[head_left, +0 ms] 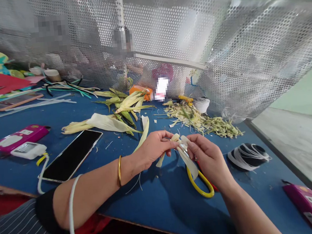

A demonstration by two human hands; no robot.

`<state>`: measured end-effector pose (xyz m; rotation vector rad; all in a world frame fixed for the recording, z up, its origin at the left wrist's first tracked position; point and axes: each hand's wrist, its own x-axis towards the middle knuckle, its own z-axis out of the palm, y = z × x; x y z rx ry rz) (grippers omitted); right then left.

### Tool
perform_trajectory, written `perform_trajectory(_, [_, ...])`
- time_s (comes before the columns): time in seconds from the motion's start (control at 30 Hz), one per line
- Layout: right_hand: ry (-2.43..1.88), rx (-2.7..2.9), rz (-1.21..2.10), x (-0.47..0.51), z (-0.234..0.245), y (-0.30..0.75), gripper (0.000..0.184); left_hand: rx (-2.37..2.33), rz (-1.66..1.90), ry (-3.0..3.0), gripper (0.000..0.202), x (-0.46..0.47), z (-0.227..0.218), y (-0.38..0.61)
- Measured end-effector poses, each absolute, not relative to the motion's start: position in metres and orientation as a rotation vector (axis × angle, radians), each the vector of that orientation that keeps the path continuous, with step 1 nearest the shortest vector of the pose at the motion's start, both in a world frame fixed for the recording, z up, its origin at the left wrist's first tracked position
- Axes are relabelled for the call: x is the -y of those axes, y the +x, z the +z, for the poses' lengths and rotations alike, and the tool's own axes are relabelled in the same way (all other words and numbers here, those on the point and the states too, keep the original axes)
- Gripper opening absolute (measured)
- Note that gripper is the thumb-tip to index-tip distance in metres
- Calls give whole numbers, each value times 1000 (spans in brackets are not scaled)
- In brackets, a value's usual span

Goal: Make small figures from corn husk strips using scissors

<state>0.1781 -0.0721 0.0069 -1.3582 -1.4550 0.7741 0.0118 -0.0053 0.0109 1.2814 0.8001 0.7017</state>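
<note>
My left hand (156,146), with a gold bangle at its wrist, is closed, pinching pale corn husk strips (175,137) between thumb and fingers. Close beside it, my right hand (209,156) is also closed, on a whitish end of husk. One long husk strip (189,163) hangs down between the two hands. Under my right hand lie scissors (201,186) with yellow and red handles, their blades partly covered by the husk and fingers. A curled husk leaf (144,130) stands just behind my left hand.
Corn husks (127,105) and a pile of husk scraps (200,118) lie at the back, before a perforated screen (164,29). A black phone (74,155) and magenta power strip (21,136) sit left. A thread spool (248,157) is right. A white cable (71,211) crosses my left arm.
</note>
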Motion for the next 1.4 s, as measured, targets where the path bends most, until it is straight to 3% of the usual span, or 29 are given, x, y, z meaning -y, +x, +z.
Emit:
perform_trajectory(0.27, [-1440, 1444, 625, 72, 7, 179, 18, -804, 684, 1303, 14, 8, 14, 13])
perform_trajectory(0.63, [-1311, 1247, 1056, 70, 9, 180, 25, -786, 692, 1340, 20, 7, 10, 13])
perform_trajectory(1.4, [-1455, 1368, 850, 69, 5, 180, 25, -816, 662, 1330, 17, 10, 11, 14])
